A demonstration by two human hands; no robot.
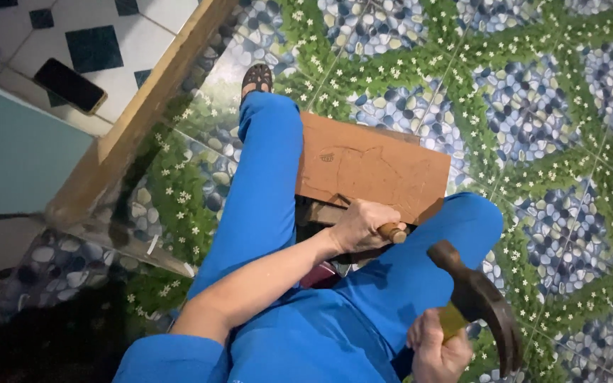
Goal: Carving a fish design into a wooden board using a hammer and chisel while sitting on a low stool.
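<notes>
A flat brown wooden board (377, 164) with a faint drawn outline rests between my knees, tilted away from me. My left hand (363, 225) is closed around a chisel with a wooden handle (393, 232), its blade laid against the board's near edge. My right hand (438, 347) grips a dark claw hammer (480, 298) by its yellowish handle, head raised just right of the chisel's butt and apart from it. My legs in blue trousers (264, 184) frame the board.
The floor (533, 106) is tiled with a pebble, leaf and small white flower pattern. A wooden door sill (143, 106) runs diagonally at left. Beyond it a dark phone (70, 85) lies on white and dark tiles. My sandalled foot (257, 76) points away.
</notes>
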